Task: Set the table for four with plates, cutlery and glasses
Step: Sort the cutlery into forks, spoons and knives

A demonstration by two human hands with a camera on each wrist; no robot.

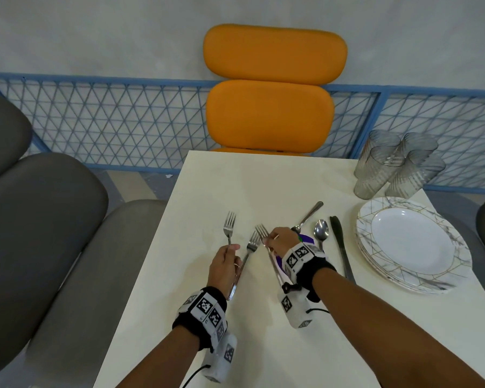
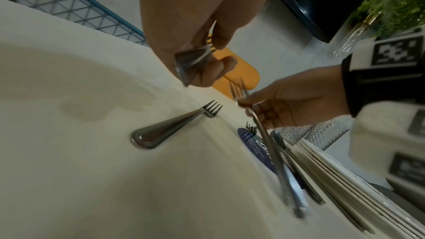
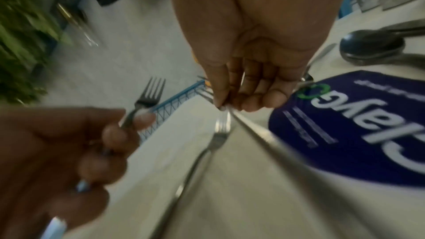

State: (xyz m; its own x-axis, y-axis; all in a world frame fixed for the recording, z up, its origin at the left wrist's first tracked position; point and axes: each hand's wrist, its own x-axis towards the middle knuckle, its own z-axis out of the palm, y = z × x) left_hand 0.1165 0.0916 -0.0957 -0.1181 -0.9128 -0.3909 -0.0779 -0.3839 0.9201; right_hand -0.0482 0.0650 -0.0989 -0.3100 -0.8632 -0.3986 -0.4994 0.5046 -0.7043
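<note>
My left hand (image 1: 231, 252) grips one fork (image 1: 229, 221) by its handle, tines pointing away from me; the left wrist view shows the handle end (image 2: 189, 64) under my palm. My right hand (image 1: 268, 243) pinches a second fork (image 1: 261, 230) by its neck, the handle running back under my wrist. A third fork (image 1: 249, 246) lies flat on the white table (image 1: 235, 177) between both hands. A spoon (image 1: 321, 229), a dark knife (image 1: 339, 242) and another metal handle (image 1: 310, 214) lie right of my right hand. Stacked marbled plates (image 1: 443, 236) and several clear glasses (image 1: 392, 163) stand at the right.
A purple printed card (image 3: 356, 124) lies under the cutlery by my right hand. An orange chair (image 1: 272, 88) faces the far table edge, grey seats (image 1: 39, 219) line the left side, and a blue mesh fence (image 1: 109, 121) runs behind.
</note>
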